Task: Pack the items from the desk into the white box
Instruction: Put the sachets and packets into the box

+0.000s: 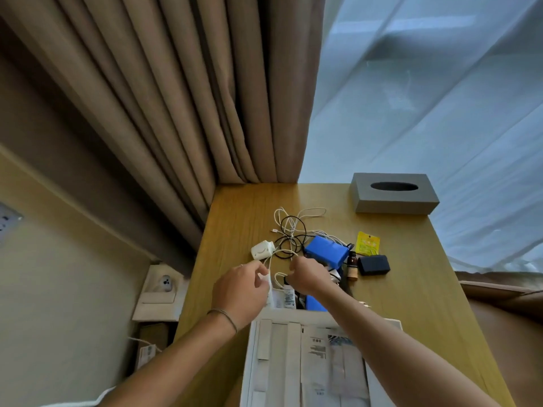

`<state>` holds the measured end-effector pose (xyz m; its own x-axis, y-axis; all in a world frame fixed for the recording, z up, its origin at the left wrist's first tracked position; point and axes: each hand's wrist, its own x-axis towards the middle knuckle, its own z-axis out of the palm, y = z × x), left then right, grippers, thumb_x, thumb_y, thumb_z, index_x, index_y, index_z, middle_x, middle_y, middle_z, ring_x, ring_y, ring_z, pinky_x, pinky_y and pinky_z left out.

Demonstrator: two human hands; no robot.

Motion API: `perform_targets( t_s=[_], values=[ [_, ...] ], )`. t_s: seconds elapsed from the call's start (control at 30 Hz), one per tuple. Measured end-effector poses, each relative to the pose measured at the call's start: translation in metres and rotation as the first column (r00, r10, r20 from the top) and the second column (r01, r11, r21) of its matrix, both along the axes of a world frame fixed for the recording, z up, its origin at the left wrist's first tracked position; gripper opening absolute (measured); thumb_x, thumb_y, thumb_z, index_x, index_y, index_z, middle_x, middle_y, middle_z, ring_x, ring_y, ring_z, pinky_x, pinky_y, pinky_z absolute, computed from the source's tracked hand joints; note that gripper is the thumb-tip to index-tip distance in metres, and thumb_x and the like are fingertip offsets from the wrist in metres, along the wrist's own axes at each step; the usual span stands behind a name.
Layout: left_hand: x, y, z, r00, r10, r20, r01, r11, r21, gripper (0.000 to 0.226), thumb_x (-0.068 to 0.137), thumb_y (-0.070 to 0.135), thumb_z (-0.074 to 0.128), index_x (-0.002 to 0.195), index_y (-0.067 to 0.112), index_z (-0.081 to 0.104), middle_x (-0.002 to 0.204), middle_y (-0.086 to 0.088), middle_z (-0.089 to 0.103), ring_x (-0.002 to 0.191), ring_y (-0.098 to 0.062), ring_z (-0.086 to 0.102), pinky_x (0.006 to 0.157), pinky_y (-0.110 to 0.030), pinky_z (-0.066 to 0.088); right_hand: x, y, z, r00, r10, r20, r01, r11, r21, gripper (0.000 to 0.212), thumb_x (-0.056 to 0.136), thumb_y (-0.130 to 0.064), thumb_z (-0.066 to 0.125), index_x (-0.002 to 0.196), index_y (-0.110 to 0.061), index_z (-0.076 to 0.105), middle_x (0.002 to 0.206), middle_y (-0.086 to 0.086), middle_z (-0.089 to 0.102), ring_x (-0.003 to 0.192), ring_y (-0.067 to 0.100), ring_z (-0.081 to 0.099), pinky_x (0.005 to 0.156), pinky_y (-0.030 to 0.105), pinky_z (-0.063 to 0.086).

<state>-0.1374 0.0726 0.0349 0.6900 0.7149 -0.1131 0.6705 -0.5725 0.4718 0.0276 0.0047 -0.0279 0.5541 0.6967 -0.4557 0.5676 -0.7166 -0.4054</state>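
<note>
Beige pleated curtains and a sheer white drape back a narrow wooden surface (411,289) with a warm, smooth grain. Nearest the viewer sits the white box (252,362), its open flaps showing strips of tape and a printed label; past the flaps, a small white bottle (288,298) and a corner of something blue appear to lie inside already, so packing seems begun but far from finished.

Both hands work over a white cable (279,277) just beyond the box. The left hand (241,289) has its fingers closed on a small white piece at the cable's end, and the right hand (308,277) has its fingers curled around a loop of the same cable, as if coiling it.

Still out on the surface:
- a rounded white charger (262,249), hard glossy plastic
- a loose tangle of thin white and black cables (293,227)
- a blue rectangular pack (326,251) that looks shrink-wrapped
- a small brown bottle (352,265) with a dark cap, standing upright
- a matte black block (373,264) with soft edges
- a crinkly yellow sachet (367,243)

A grey tissue box (393,195) with an oval slot stands at the far corner; whether it is meant to be packed I cannot tell.
</note>
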Motion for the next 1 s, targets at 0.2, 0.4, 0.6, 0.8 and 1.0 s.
perform_targets(
  t_s=[0.2,0.4,0.6,0.8,1.0],
  values=[
    [-0.007,0.032,-0.023,0.997,0.045,-0.068,-0.052,0.993,-0.107,0.006,0.092,0.037,0.058,0.09,0.042,0.061,0.077,0.018,0.065,0.071,0.0,0.061,0.066,-0.03,0.059,-0.004,0.02,-0.021,0.995,0.068,0.079,-0.06,0.992,-0.107,0.023,0.091,-0.034,0.064,0.08,-0.016,0.055,0.079,0.001,0.064,0.077,0.02,0.068,0.068,0.034,0.061],
    [-0.001,0.046,-0.048,0.986,0.053,-0.157,-0.091,0.966,-0.243,0.01,0.09,0.035,0.059,0.1,0.036,0.064,0.088,0.014,0.068,0.079,-0.008,0.064,0.075,-0.034,0.059,0.001,0.016,-0.018,0.992,0.043,0.122,-0.038,0.998,-0.044,0.025,0.09,-0.038,0.065,0.082,-0.014,0.06,0.07,-0.001,0.061,0.063,0.015,0.059,0.051,0.026,0.045],
    [0.014,0.044,-0.076,0.98,0.059,-0.192,-0.124,0.93,-0.346,0.061,0.095,0.036,0.06,0.147,0.029,0.029,0.082,-0.001,0.066,0.062,-0.017,0.057,0.055,-0.029,0.044,0.006,-0.005,0.013,0.986,-0.085,0.142,0.071,0.993,0.099,0.02,0.089,-0.036,0.066,0.085,-0.017,0.066,0.075,-0.002,0.067,0.07,0.019,0.063,0.055,0.027,0.046],
    [0.031,0.044,-0.096,0.967,0.073,-0.243,-0.162,0.915,-0.368,0.086,0.086,0.053,0.067,0.153,0.027,0.019,0.125,-0.004,0.064,0.098,-0.025,0.064,0.077,-0.035,0.053,0.0,-0.035,0.039,0.965,-0.258,-0.04,0.257,0.914,0.313,0.015,0.09,-0.037,0.071,0.087,-0.023,0.069,0.073,-0.01,0.069,0.066,0.008,0.065,0.058,0.029,0.053],
    [0.041,0.043,-0.108,0.973,0.073,-0.22,-0.153,0.915,-0.372,0.063,0.079,0.032,0.076,0.133,0.027,0.044,0.103,0.003,0.063,0.086,-0.02,0.061,0.071,-0.031,0.052,-0.007,-0.056,0.053,0.821,-0.353,-0.449,0.547,0.713,0.438,0.015,0.095,-0.022,0.07,0.09,-0.008,0.073,0.079,0.01,0.075,0.067,0.018,0.066,0.067,0.037,0.063]
  ],
)
